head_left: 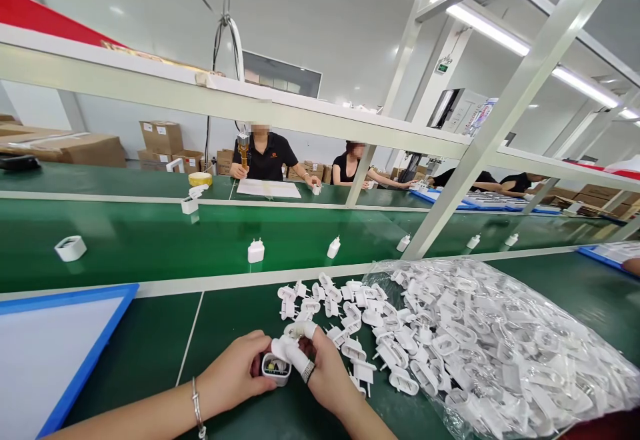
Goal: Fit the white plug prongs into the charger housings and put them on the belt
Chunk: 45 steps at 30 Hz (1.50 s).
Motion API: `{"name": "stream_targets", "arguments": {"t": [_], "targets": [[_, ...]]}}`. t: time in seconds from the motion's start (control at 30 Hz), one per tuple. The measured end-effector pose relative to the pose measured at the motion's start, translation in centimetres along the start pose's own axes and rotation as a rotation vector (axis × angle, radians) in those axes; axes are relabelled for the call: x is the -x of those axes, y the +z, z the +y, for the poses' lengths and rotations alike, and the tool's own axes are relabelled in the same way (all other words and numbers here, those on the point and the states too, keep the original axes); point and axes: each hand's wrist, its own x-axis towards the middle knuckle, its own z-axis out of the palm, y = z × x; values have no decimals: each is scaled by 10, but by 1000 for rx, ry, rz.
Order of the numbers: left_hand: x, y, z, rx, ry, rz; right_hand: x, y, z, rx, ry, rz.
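Observation:
My left hand (237,368) grips an open white charger housing (277,377) upright between thumb and fingers. Small circuit parts show inside its open top. Above the housing, my right hand (325,372) is closed in a pinch, with white covers on its thumb and finger. Whatever lies between those fingertips blends in with the covers, and I cannot make it out. Just beyond and to the right, loose white plug caps with pins (350,320) are spread over the green bench. They spill from a clear plastic bag (530,353) full of the same caps.
Behind the bench runs a green conveyor belt (150,233) carrying several white chargers (256,251). A blue-edged white board (45,353) lies at left. A slanted metal post (480,140) and a shelf rail cross the view. Co-workers (270,157) sit on the far side.

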Motion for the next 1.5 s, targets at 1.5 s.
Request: {"name": "stream_targets", "arguments": {"t": [1.5], "targets": [[1, 0, -3, -29, 68, -21, -19, -15, 11, 1177, 3, -28]]}}
